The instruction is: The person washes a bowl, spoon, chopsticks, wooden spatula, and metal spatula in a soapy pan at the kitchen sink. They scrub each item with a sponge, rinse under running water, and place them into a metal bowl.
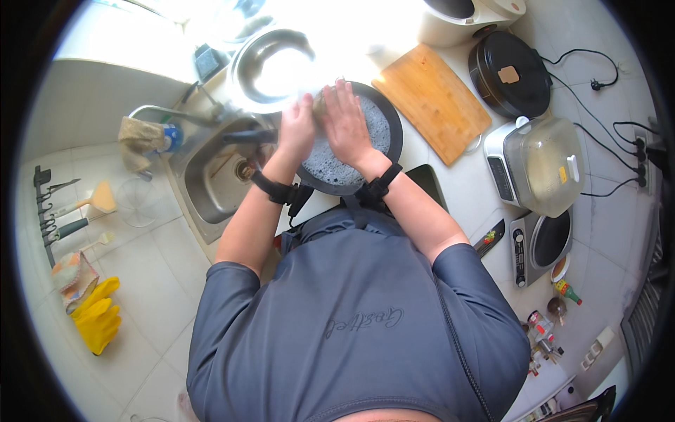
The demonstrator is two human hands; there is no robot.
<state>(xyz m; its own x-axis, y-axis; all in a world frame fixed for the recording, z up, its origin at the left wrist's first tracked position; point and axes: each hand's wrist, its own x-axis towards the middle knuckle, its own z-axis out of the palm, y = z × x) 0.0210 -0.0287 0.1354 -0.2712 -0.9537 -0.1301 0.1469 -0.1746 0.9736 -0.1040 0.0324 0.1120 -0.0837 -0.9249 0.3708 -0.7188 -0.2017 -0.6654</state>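
Note:
A dark frying pan [396,132] holds foamy water, and its black handle points left over the sink. Above the pan, my left hand [297,126] is turned on its side, its fingers partly hidden. My right hand [345,124] lies close beside it, back up and fingers stretched out. Between the two hands shows a blurred brownish thing [319,105], perhaps a scrubber; whether either hand grips it cannot be told. Just beyond the hands stands a shiny metal bowl [242,79], partly lost in glare.
The sink [211,211] and faucet [174,113] with a hanging cloth are at left. To the right are a wooden cutting board [432,103], a black round appliance [509,74], a steamer [548,163], a knife [490,237] and a cooktop [551,242]. Yellow gloves [97,316] hang at left.

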